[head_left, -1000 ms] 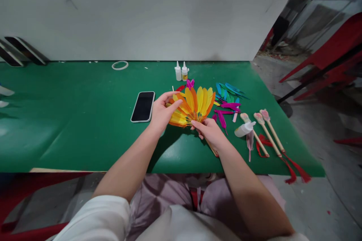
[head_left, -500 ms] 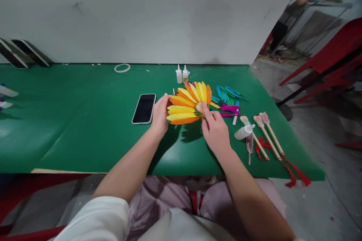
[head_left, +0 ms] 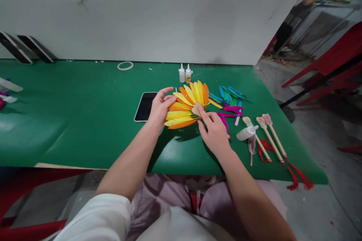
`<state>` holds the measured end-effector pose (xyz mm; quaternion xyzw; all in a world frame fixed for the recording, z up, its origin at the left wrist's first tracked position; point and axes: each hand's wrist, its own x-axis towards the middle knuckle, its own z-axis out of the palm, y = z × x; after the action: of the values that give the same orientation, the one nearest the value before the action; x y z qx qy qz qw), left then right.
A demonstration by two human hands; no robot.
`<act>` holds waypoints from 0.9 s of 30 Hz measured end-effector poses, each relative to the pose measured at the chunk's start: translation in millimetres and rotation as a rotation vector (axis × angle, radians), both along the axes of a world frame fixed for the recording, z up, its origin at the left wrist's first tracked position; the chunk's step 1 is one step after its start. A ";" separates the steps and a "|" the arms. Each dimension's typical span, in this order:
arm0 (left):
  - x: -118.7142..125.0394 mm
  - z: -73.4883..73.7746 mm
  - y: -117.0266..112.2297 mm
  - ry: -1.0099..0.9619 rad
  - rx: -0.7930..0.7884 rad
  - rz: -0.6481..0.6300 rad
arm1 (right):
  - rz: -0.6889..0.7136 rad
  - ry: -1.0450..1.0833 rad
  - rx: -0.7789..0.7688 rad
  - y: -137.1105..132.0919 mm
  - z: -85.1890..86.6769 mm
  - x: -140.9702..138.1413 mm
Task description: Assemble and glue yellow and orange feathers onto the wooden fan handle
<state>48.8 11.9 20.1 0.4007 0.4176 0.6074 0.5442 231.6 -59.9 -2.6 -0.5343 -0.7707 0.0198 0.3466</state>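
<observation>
A fan of yellow and orange feathers point(head_left: 181, 114) is held above the table, spread toward the left and the back. At its base, a small pale wooden piece sits under the thumb of my right hand point(head_left: 215, 133), which is closed on it. My left hand point(head_left: 160, 109) is at the fan's left edge, thumb and fingers closed around an orange feather. Just behind that hand lies a phone point(head_left: 143, 106), partly covered by it. To the right of the fan, loose magenta feathers point(head_left: 233, 110) and blue-green feathers point(head_left: 230, 95) lie in a pile.
Two small glue bottles point(head_left: 185, 75) stand at the back of the green table point(head_left: 85, 120); another glue bottle point(head_left: 246, 133) lies tipped at right. Several wooden sticks point(head_left: 271, 141) with red tassels are beside it. A white ring point(head_left: 125, 66) lies near the wall. A red chair point(head_left: 333, 60) stands right.
My left hand has lifted its fingers over the fan's left edge and now covers part of the phone. The fan has tilted slightly down at left. The view has shifted a little.
</observation>
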 end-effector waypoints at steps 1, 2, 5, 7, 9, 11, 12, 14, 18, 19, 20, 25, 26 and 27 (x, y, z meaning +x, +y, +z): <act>-0.2 -0.2 0.5 -0.002 -0.008 0.000 | 0.002 0.007 0.001 0.0 -0.1 0.0; -0.5 -0.2 0.7 -0.003 -0.017 0.001 | 0.003 0.016 0.002 0.1 -0.1 0.1; -0.8 0.7 0.2 0.001 -0.035 0.004 | 0.003 0.032 -0.001 0.5 0.4 0.2; -0.9 1.3 -0.3 -0.004 -0.043 -0.006 | -0.002 0.035 -0.003 0.7 0.9 0.4; -1.1 1.4 -0.5 -0.022 -0.050 -0.016 | -0.011 0.036 -0.002 0.8 1.3 0.7; -1.7 0.8 -0.4 -0.034 -0.052 -0.017 | -0.016 0.036 0.000 0.8 1.3 1.1; -2.0 0.4 -0.3 -0.037 -0.050 -0.015 | -0.017 0.036 0.001 0.8 1.2 1.2; -2.5 -0.1 -0.3 -0.038 -0.043 -0.008 | -0.017 0.036 0.001 0.9 0.8 1.2; -2.0 1.8 -1.6 -0.046 -0.031 -0.018 | -0.016 0.038 -0.003 0.9 0.6 0.8; -1.5 2.9 -2.0 -0.060 -0.032 -0.023 | -0.016 0.038 -0.002 0.9 0.7 0.7; -0.7 4.0 -2.4 -0.081 -0.035 -0.026 | -0.016 0.040 0.000 0.7 0.8 0.6; 3.3 7.6 -4.4 -0.145 -0.061 -0.014 | -0.014 0.060 0.012 -0.2 1.7 -0.7; 3.7 7.9 -5.1 -0.128 -0.066 -0.035 | -0.015 0.064 0.013 -0.4 1.8 -1.1; 4.1 8.2 -6.0 -0.107 -0.070 -0.068 | -0.015 0.065 0.013 -0.4 1.8 -1.5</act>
<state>52.9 5.9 28.3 0.3623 0.3948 0.5944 0.5996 230.1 -60.3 -0.8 -0.5369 -0.7551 0.0296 0.3751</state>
